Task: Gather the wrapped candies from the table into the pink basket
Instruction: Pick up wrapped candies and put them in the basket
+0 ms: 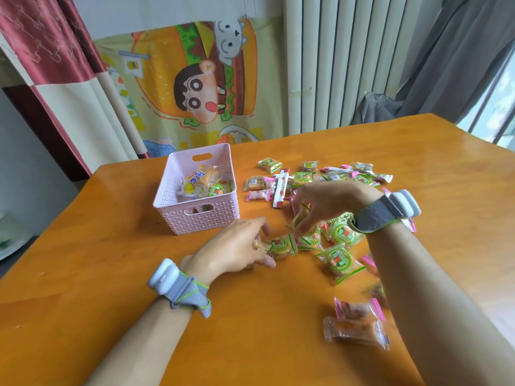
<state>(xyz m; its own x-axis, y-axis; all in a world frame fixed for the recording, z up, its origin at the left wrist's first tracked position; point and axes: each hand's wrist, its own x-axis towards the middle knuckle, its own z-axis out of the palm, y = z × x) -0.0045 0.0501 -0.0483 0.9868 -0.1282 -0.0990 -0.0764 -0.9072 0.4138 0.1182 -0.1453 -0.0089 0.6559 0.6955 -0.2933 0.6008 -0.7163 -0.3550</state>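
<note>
While the left hand (237, 247) curls its fingers and thumb round a green-labelled candy (282, 246) at the near middle of the orange table (111, 288), the right hand (326, 201) hangs just to the right and a little farther off. Its fingers are bent downward and pinch a blurred green-edged wrapper (302, 221) above the pile. The pink basket (195, 218) stands upright to the left of and beyond both hands, near the table's far-left edge, with several wrapped pieces lying inside it. The loose wrapped candies (338, 260) lie spread over the right half of the table. At the far side is a cluster of green, pink and clear packets with one red-and-white stick (281, 188). Round green-labelled ones lie under the right wrist, and two blurred clear and pink packets (354, 321) lie near, beside the right forearm. Each wrist carries a grey strap (184, 291) with a white block. Beyond the table hang a cartoon cloth (195, 87), a white radiator (334, 65) and curtains (55, 79).
</note>
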